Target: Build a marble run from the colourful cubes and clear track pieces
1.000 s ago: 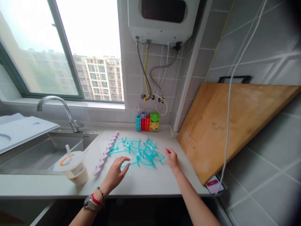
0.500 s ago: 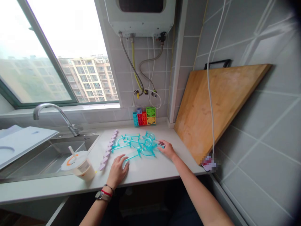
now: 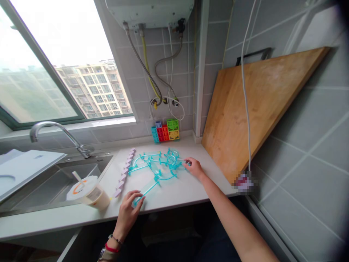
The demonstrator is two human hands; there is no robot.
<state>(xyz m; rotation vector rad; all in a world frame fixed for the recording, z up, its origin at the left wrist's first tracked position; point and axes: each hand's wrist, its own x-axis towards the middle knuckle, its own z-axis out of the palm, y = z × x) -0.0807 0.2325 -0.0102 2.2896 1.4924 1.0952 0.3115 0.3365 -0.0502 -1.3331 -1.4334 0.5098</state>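
Pieces of translucent turquoise plastic track (image 3: pixel 166 177), straight and curved with small connectors, lie in a tangle on the white countertop (image 3: pixel 174 194). At the near left, my left hand (image 3: pixel 129 207) pinches the end of a straight turquoise track piece (image 3: pixel 148 192) between thumb and fingers; its far end meets the tangle. My right hand (image 3: pixel 194 168) is closed at the right side of the tangle, with a small dark item partly hidden by its fingers. A zigzag row of pale lilac blocks (image 3: pixel 125 173) lies left of the track.
Colourful blocks (image 3: pixel 165 132) stand against the back wall. A drink cup with a straw (image 3: pixel 94 196) sits left by the sink (image 3: pixel 89 174) and faucet (image 3: pixel 58 125). A wooden cutting board (image 3: pixel 261 109) leans on the right wall, with a white cable (image 3: pixel 245 91) hanging before it.
My left hand has moved nearer the counter's front edge and closed on the straight track piece, drawing its end toward me. My right hand stays by the tangle. The view has tilted down slightly.
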